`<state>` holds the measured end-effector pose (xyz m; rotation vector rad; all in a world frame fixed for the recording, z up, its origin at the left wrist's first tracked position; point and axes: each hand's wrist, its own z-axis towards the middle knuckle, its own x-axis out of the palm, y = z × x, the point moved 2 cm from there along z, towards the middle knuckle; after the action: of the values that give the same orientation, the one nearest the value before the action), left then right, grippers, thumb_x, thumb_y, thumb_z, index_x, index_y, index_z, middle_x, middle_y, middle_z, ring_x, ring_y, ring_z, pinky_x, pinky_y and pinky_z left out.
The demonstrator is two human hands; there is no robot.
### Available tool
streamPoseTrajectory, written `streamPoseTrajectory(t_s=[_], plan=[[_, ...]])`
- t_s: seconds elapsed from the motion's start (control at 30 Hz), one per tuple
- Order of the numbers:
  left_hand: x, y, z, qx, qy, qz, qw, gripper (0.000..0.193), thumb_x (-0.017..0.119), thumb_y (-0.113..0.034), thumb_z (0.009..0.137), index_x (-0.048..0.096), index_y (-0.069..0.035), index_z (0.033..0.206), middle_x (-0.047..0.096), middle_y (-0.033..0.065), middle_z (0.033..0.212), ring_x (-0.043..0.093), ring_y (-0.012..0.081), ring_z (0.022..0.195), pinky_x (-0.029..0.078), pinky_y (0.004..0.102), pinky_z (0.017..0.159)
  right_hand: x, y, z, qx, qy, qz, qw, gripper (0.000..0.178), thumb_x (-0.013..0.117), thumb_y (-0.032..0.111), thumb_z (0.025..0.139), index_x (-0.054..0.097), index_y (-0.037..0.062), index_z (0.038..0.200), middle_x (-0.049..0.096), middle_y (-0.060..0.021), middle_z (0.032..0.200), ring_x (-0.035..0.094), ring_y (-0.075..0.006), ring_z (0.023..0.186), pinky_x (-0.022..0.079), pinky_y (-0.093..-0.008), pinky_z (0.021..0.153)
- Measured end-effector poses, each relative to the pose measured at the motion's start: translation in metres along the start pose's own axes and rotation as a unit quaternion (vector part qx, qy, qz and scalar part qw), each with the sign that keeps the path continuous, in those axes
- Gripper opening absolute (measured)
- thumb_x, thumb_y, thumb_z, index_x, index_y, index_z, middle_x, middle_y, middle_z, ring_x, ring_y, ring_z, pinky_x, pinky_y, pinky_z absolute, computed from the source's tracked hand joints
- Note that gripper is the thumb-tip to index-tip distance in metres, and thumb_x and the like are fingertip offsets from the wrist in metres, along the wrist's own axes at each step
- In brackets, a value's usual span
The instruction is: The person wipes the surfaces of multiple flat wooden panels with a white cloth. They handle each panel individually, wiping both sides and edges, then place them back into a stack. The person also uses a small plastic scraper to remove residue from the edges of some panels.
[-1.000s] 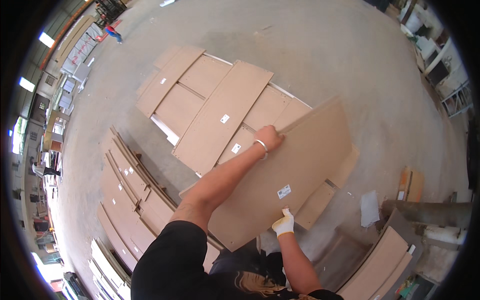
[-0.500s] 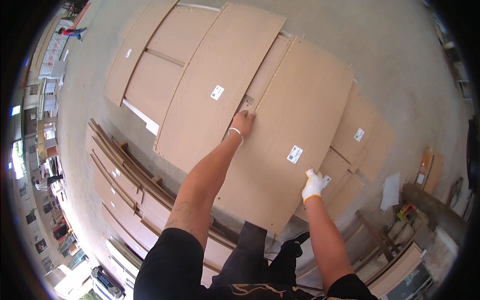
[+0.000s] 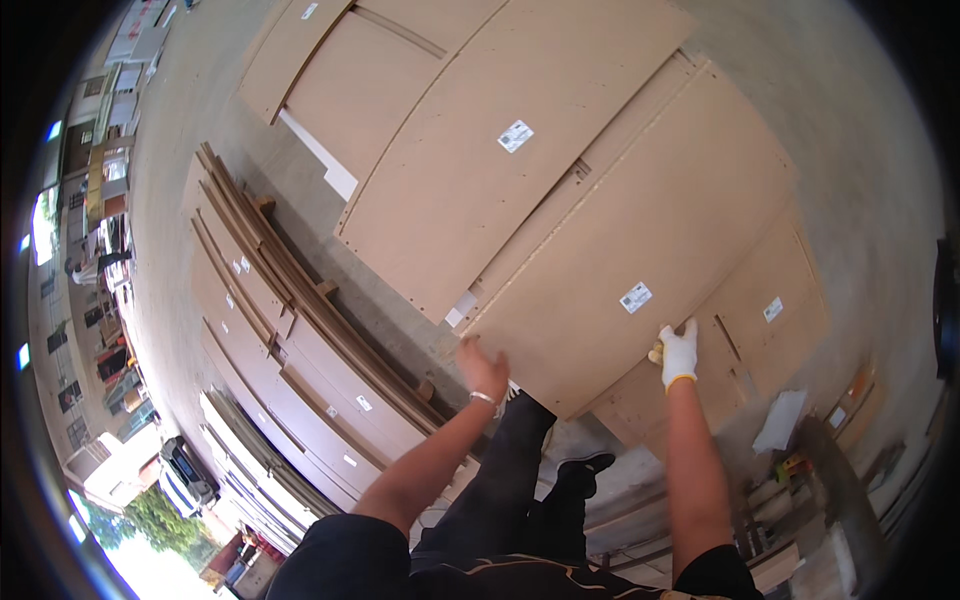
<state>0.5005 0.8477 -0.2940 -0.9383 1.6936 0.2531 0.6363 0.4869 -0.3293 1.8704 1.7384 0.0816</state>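
A large brown wooden panel point(image 3: 620, 240) with a white label lies on top of other boards in front of me. My left hand point(image 3: 482, 368), bare with a white bracelet at the wrist, is at the panel's near left corner. Its fingers are apart and nothing is in them. A white knitted glove covers my right hand point(image 3: 678, 355), whose fingers are curled at the panel's right edge. Beyond that edge lies a lower panel point(image 3: 775, 280) with its own label. Another labelled panel point(image 3: 500, 180) lies to the left, with a narrow gap between.
Stacked boards point(image 3: 300, 370) on wooden blocks stand at left. A pale sheet point(image 3: 780, 422) and a thick dark cylinder point(image 3: 845, 490) are at right. My shoe point(image 3: 585, 465) is on the floor near the stack. Another person point(image 3: 100, 265) stands far left.
My left hand has come back toward me along the panel's left edge to its near corner, its fingers now off the edge. My right hand stays by the right edge. The view has shifted.
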Motion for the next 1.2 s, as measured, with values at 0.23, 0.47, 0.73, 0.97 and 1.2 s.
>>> streamPoseTrajectory(t_s=[0.23, 0.47, 0.73, 0.97, 1.2], plan=[[0.057, 0.063, -0.01, -0.302, 0.16, -0.34, 0.876, 0.069, 0.081, -0.034, 0.092, 0.051, 0.011, 0.134, 0.073, 0.0231, 0.11, 0.072, 0.0311, 0.1, 0.055, 0.0403, 0.091, 0.013, 0.052, -0.001, -0.054, 0.02, -0.114, 0.992, 0.102, 0.066, 0.005, 0.098, -0.005, 0.0114, 0.169, 0.059, -0.0061, 0.088, 0.06, -0.0125, 0.061, 0.054, -0.027, 0.049], [0.051, 0.05, 0.031, -0.331, 0.02, -0.368, 0.869, 0.054, 0.079, -0.023, 0.093, 0.054, 0.005, 0.132, 0.073, 0.019, 0.105, 0.07, 0.0254, 0.092, 0.055, 0.0386, 0.081, 0.04, 0.067, -0.006, -0.103, 0.087, -0.09, 0.987, 0.1, 0.063, 0.002, 0.098, -0.009, 0.006, 0.167, 0.063, -0.0101, 0.094, 0.066, -0.0155, 0.065, 0.058, -0.0279, 0.053], [0.009, 0.063, 0.14, -0.295, -0.059, -0.407, 0.862, 0.049, 0.076, -0.016, 0.096, 0.052, 0.004, 0.134, 0.073, 0.0183, 0.11, 0.069, 0.0245, 0.097, 0.055, 0.0379, 0.084, 0.109, 0.084, -0.005, -0.093, 0.119, -0.053, 0.987, 0.1, 0.06, -0.001, 0.097, -0.013, 0.0034, 0.166, 0.065, -0.0129, 0.096, 0.069, -0.0177, 0.067, 0.06, -0.0287, 0.054], [-0.008, 0.084, 0.212, -0.271, -0.083, -0.368, 0.885, 0.051, 0.078, -0.019, 0.096, 0.053, 0.006, 0.133, 0.072, 0.0197, 0.114, 0.069, 0.0274, 0.099, 0.054, 0.0396, 0.088, 0.155, 0.124, 0.0, -0.128, 0.189, -0.029, 0.973, 0.102, 0.06, -0.002, 0.096, -0.015, 0.0015, 0.165, 0.064, -0.0105, 0.09, 0.068, -0.0171, 0.066, 0.06, -0.0303, 0.054], [-0.024, 0.102, 0.262, -0.286, -0.085, -0.419, 0.858, 0.053, 0.078, -0.02, 0.097, 0.056, 0.007, 0.136, 0.071, 0.0185, 0.12, 0.068, 0.0273, 0.101, 0.055, 0.039, 0.089, 0.207, 0.159, 0.009, -0.147, 0.224, -0.03, 0.963, 0.105, 0.062, -0.002, 0.092, -0.013, 0.0017, 0.165, 0.064, -0.0099, 0.094, 0.068, -0.0161, 0.065, 0.058, -0.0291, 0.054]])
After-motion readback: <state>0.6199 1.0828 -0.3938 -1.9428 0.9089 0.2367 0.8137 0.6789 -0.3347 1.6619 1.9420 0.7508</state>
